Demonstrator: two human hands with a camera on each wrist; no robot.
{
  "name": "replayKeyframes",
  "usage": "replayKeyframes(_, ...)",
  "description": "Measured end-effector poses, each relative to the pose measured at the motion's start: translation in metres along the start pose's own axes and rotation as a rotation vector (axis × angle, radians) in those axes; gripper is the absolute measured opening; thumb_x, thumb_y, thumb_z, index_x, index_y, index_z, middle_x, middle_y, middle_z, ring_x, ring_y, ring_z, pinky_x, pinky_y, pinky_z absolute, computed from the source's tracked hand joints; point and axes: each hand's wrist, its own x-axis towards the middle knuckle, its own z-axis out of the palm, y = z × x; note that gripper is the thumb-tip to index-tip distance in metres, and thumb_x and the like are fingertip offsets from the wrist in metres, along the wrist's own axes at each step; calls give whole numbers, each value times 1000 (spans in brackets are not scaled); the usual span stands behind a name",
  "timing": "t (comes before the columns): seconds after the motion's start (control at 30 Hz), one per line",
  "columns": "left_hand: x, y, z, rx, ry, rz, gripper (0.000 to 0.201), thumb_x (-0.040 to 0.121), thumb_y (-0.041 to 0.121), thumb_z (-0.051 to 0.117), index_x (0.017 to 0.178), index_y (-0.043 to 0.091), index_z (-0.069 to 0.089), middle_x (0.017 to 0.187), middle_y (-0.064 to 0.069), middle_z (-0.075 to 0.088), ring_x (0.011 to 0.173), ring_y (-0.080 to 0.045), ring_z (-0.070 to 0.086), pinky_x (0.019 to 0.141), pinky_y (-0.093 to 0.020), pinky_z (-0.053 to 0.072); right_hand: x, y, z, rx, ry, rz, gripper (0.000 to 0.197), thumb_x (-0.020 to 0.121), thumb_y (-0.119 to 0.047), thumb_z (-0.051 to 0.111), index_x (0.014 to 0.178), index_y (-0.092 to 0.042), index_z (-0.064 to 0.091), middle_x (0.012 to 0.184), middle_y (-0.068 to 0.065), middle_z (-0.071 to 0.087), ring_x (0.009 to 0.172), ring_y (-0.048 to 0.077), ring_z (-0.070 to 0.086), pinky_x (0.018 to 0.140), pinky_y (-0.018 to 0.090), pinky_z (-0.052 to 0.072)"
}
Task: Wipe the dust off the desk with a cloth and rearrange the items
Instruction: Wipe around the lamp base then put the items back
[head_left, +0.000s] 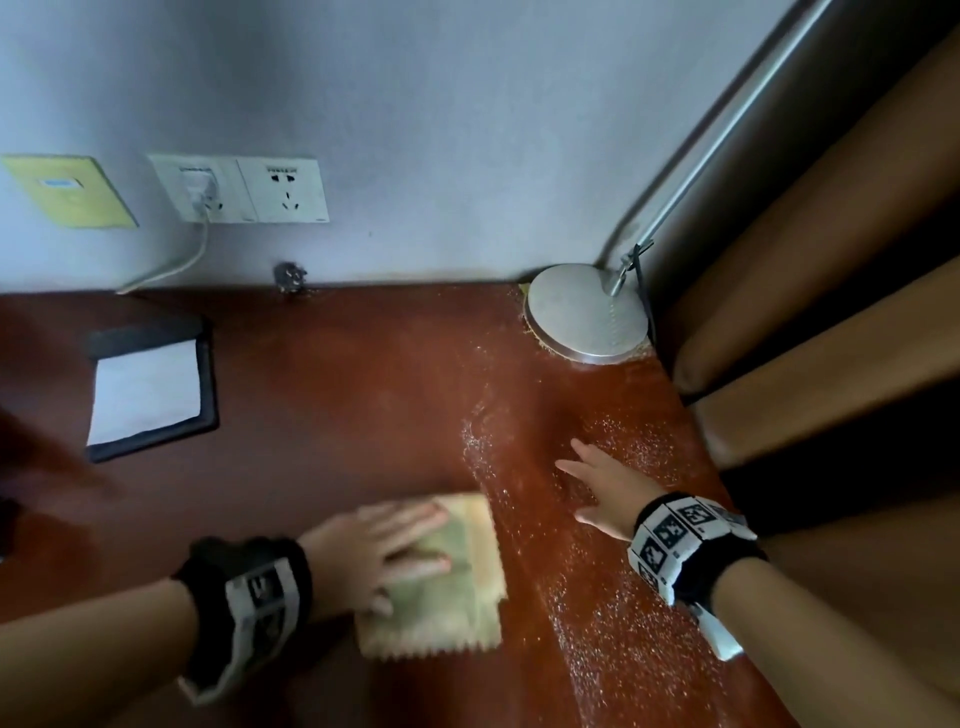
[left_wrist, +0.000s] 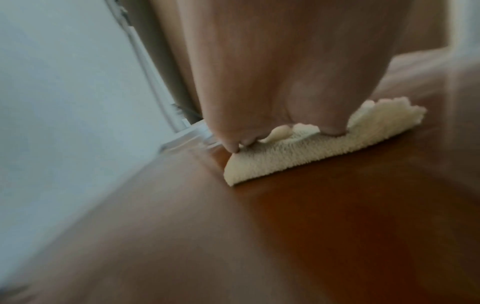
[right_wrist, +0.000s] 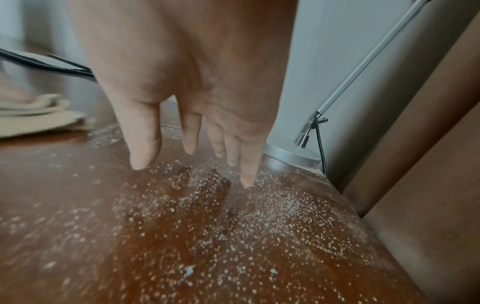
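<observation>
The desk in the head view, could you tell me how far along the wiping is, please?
Done: the desk left of the cloth looks free of dust. In hand: the left hand presses the cloth flat at the dust edge; the right hand is open above the dusty strip. Left: that right strip up to the lamp base, and arranging the notepad.

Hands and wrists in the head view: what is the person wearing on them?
Both hands are bare, no gloves or sleeves. The left hand has a black wristband with a white strap carrying black square marker patterns. The right hand has a similar black band ringed with white tiles printed with black square markers.
</observation>
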Motion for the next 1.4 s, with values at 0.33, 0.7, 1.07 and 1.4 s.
replayKeyframes(0.33, 65, -83, -35, -242, -46, -606, 71, 97, 54, 24, 152, 22, -8, 156, -22, -15, 145, -34, -15, 120, -39, 7, 20, 2, 3, 35, 54, 12, 66, 97, -16, 49, 150, -29, 13, 159, -9, -6, 146, 10, -2, 114, 35, 30)
replayKeyframes(0.7, 20, 83, -5, -65, 116, 111, 68, 81, 65, 31, 142, 35, 36, 146, -6, 44, 135, -19, 42, 110, -35, 34, 9, 21, 10, 25, 55, -1, 62, 97, -13, 48, 150, -29, 19, 159, -8, -1, 146, 11, 7, 115, 34, 29)
replayKeyframes(1.07, 26, 40, 15, -47, 198, -293, 70, 89, 64, 27, 136, 12, 35, 134, -25, 52, 128, -44, 45, 98, -53, 38, -9, 23, 27, -26, 57, 34, 61, 97, -18, 48, 149, -30, 19, 159, -9, -1, 145, 14, 14, 111, 46, 33)
replayKeyframes(1.4, -5, 208, 20, -200, 311, -103, 55, 98, 54, 21, 137, 23, 46, 143, -11, 46, 138, -23, 33, 112, -35, 21, -64, 37, 63, -12, 78, -65, 64, 97, -13, 48, 150, -26, 16, 159, -7, -5, 146, 11, 2, 111, 33, 35)
